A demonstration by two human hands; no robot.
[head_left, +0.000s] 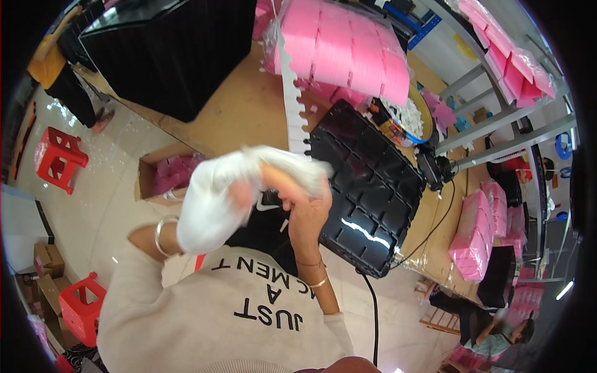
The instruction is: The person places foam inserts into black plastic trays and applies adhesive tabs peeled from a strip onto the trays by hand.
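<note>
A white glove-like cloth (211, 186) wraps my left hand (244, 194) from the wrist, and only patches of skin show through. Motion smears the far end of the cloth, and most of that hand's fingers are hidden or blurred. My right hand (308, 217) is closed, with its fingers bent against the cloth near the left fingers. Just right of both hands lies a black plastic tray (367, 186) divided into compartments, on a brown tabletop (227, 118). A white strip with a notched edge (292, 105) lies beyond my hands.
Wrapped pink stacks (342, 50) stand at the far side, near a round tub of white pieces (407, 118). A black clamp-like device (432, 168) trails a cable. Left are an open carton (149, 177) with pink pieces and red stools (60, 158). Other people stand or sit further off.
</note>
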